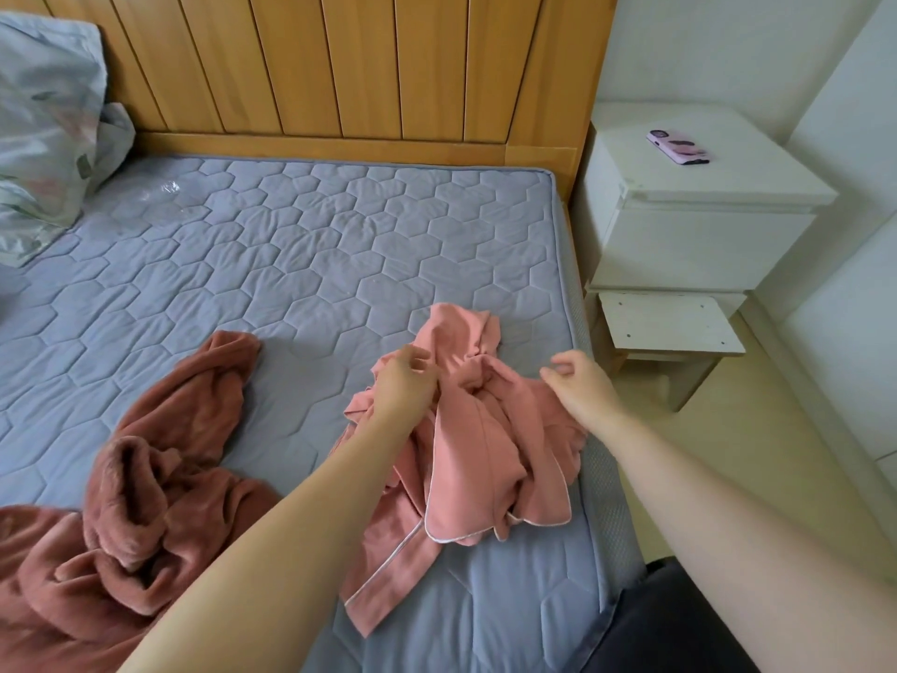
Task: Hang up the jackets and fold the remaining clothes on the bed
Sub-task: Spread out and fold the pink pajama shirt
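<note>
Pink pyjama top (485, 444) crumpled on the quilted grey mattress (291, 264), near its right edge.
Its bunched fabric is gripped by the curled fingers of the left hand (405, 381); the right hand (580, 381) is held just beside it, fingers loosely bent, nothing grasped. A brown fleece garment (145, 502) is spread to the left.

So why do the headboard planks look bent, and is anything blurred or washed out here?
Head view: the wide-angle lens fans the headboard planks outward and tilts the nightstand; same view, soft daylight leaves only faint shadows on the mattress; the nightstand's white top is nearly washed out; the pink top looks sharp, no blur.
</note>
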